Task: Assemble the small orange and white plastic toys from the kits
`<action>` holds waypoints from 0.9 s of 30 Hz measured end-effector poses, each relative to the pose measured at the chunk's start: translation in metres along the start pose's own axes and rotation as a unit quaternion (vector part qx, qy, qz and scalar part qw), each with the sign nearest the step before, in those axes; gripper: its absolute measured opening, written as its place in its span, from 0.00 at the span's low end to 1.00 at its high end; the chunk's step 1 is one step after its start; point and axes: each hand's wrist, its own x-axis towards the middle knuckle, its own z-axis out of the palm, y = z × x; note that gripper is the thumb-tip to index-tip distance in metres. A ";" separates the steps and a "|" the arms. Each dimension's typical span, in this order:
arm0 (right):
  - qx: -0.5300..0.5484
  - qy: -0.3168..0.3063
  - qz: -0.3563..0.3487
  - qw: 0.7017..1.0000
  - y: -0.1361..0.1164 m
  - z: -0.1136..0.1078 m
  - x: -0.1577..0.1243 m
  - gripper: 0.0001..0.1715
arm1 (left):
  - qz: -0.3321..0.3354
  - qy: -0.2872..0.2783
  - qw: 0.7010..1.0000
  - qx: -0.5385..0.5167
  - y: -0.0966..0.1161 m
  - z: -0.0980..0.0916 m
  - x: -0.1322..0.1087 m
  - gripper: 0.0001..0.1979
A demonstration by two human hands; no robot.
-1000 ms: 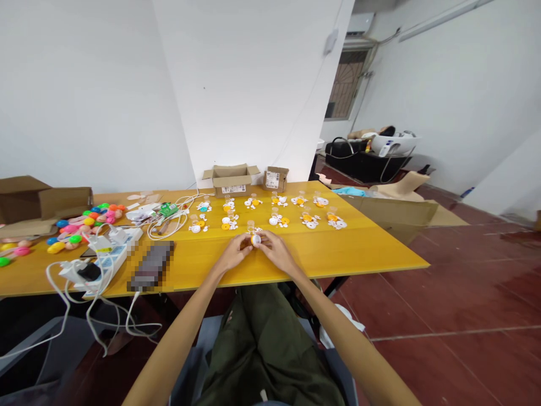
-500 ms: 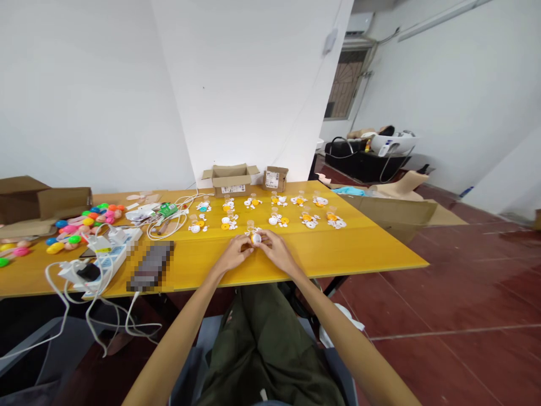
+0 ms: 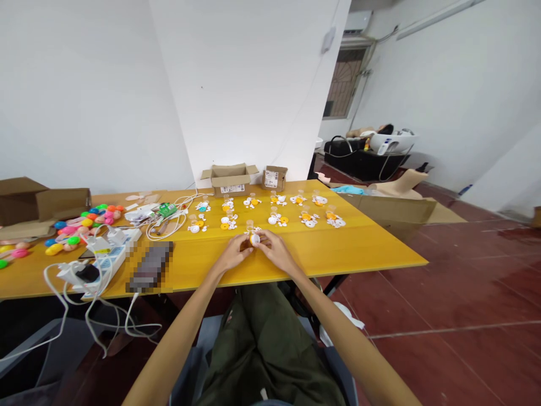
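Observation:
Both hands meet over the near middle of the yellow table (image 3: pixel 363 248). My left hand (image 3: pixel 233 252) and my right hand (image 3: pixel 275 250) are closed in a pinch on a small round white and orange piece (image 3: pixel 255 239) held between the fingertips. Just beyond them lie rows of little white and orange parts (image 3: pixel 279 217), laid out in small groups across the table top.
At the left are a white power strip with cables (image 3: pixel 101 256), a dark flat device (image 3: pixel 150 266) and a heap of bright plastic eggs (image 3: pixel 82 225). Open cardboard boxes (image 3: pixel 230 179) stand at the table's back edge. Red tiled floor lies to the right.
The hands stay together on the small piece, with only slight finger movement. The view has shifted a little.

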 end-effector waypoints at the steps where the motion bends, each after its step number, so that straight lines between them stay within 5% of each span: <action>1: -0.002 0.002 0.001 1.000 0.001 0.000 0.000 0.13 | 0.001 -0.001 1.000 0.007 0.000 0.000 0.000 0.06; 11: -0.012 0.004 -0.005 1.000 0.002 -0.001 0.000 0.13 | 0.001 0.000 0.998 -0.060 0.004 0.001 0.000 0.13; 27: -0.025 0.013 0.005 1.000 0.000 -0.001 0.000 0.12 | 0.005 -0.004 1.000 -0.013 0.006 0.000 0.000 0.06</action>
